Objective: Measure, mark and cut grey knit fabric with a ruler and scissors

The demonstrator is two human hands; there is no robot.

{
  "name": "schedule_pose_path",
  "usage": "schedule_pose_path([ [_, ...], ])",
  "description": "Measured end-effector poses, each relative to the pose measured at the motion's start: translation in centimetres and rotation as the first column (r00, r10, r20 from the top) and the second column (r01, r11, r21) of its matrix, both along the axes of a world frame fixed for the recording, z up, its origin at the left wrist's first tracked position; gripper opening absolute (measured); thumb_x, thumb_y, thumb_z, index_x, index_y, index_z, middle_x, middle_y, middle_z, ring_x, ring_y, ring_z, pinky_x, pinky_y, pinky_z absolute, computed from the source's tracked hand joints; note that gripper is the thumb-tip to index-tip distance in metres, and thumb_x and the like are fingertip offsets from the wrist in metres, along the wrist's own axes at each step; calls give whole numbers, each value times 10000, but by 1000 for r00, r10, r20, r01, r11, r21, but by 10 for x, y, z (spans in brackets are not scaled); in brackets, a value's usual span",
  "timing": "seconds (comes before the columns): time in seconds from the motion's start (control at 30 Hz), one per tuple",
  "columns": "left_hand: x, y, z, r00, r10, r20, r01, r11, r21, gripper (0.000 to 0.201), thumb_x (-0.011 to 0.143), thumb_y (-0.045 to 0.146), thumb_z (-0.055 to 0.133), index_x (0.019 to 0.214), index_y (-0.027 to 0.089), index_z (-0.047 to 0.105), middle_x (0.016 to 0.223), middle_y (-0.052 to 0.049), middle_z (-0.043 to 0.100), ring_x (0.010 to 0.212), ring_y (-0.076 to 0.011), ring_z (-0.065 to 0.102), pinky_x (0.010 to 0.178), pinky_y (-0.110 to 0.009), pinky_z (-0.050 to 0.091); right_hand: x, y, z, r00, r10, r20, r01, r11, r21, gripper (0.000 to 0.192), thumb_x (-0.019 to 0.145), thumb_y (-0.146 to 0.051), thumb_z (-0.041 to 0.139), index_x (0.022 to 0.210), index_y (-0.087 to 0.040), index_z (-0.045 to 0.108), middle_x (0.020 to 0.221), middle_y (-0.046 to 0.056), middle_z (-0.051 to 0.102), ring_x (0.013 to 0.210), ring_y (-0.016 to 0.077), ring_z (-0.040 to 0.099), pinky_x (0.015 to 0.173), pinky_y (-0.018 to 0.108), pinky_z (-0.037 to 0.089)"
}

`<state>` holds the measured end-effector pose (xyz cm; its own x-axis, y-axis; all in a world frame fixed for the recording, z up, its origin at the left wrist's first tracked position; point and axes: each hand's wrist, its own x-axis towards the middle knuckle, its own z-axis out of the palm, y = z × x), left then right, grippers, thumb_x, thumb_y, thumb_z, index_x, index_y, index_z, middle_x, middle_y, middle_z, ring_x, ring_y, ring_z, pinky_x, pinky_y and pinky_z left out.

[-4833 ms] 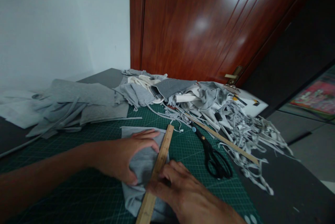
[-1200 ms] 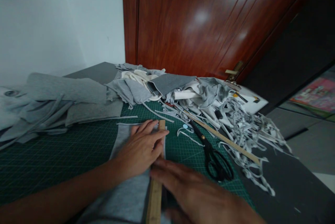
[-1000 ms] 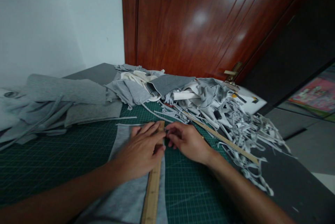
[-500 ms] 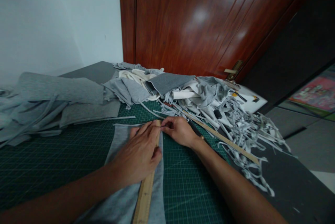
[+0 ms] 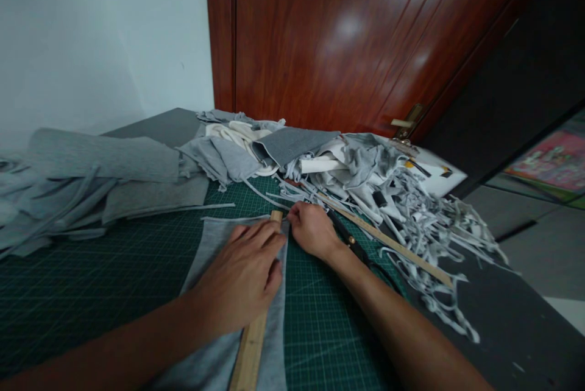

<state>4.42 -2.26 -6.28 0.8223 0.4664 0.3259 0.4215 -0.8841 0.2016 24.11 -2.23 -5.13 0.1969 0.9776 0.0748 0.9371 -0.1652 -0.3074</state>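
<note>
A grey knit fabric piece (image 5: 211, 245) lies flat on a green cutting mat (image 5: 329, 318). Lengthwise on the fabric, close to its right edge, rests a wooden ruler (image 5: 250, 345). My left hand (image 5: 249, 272) lies over the ruler, fingers stretched forward and pressing down on it. At the far right corner of the fabric, my right hand (image 5: 313, 229) has its fingertips pinched on the fabric edge; the fingertips are partly hidden. Just beyond my right wrist lies a black-handled tool (image 5: 350, 239), partly covered by the forearm.
Folded grey fabric (image 5: 105, 156) is piled at the left. Grey and white scraps (image 5: 297, 144) line the back, and a heap of thin cut strips (image 5: 425, 239) lies right. A second wooden ruler (image 5: 393, 245) slants beside it. Behind stands a brown door (image 5: 311, 44).
My left hand has drawn back slightly, baring the ruler's far end. My right hand has shifted a little right, away from the ruler, and the fabric's far right corner has moved with it.
</note>
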Motion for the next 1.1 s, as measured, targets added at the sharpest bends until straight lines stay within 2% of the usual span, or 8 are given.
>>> schedule_pose_path([
  [0.13,-1,-1,-5,1000,-1,21,0,1000,25,353,964,160,510,1280,166,667,1462,-169,614,1432,-361,537,1178,-605,467,0,2,4,1000,-2,7,2,1000,-28,251,1072,-344,722,1256,-173,719,1262,91,745,1082,267,751,939,477,641],
  [0.27,0,0,-12,994,-16,108,13,1000,21,420,919,84,513,1308,122,666,1617,-208,466,1536,-363,453,1274,-553,438,-1,2,5,1000,-18,25,18,999,-27,249,1072,-347,722,1253,-176,721,1263,91,745,1089,269,749,944,478,639],
  [0.43,-2,-1,-20,977,-52,209,45,998,37,468,876,25,514,1302,141,670,1657,-182,398,1586,-338,391,1323,-512,396,-6,-1,4,998,-44,41,45,999,-12,228,1075,-350,719,1214,-170,732,1225,85,758,1078,265,754,947,477,637],
  [0.57,-5,-4,-18,967,-100,233,100,995,10,457,873,22,517,1275,175,673,1602,-157,447,1548,-315,436,1304,-492,428,-7,-2,2,997,-61,39,61,998,7,220,1077,-351,715,1192,-165,736,1196,81,766,1065,261,758,946,478,636],
  [0.77,-1,-5,-9,986,-57,154,72,993,-89,364,893,82,526,1215,163,676,1296,-155,648,1266,-316,645,1156,-536,571,-8,-5,3,998,-56,12,55,996,66,143,1085,-265,667,1107,-148,746,1051,80,793,986,257,769,924,444,620],
  [0.9,0,-2,-12,992,-56,116,62,997,-40,393,940,127,495,1294,102,663,1457,-223,635,1428,-354,575,1254,-572,480,-25,-41,6,1000,18,-17,-15,987,158,184,1038,-139,594,1193,-118,690,1100,145,778,1022,285,739,944,411,582],
  [0.97,-1,-1,-14,992,-65,109,67,998,-14,474,942,134,487,1388,54,624,1520,-246,611,1489,-347,536,1294,-546,438,-38,-71,1,994,102,-23,-96,976,193,177,1009,-105,569,1127,-147,694,1127,132,753,1097,289,697,1005,415,557],
  [1.1,-5,4,-12,990,-89,111,90,996,-3,564,890,123,503,1437,39,610,1545,-220,620,1501,-294,544,1301,-435,434,-55,-129,-19,946,308,-97,-260,904,340,203,919,-138,599,1106,-143,679,1108,138,728,1045,338,667,957,546,576],
])
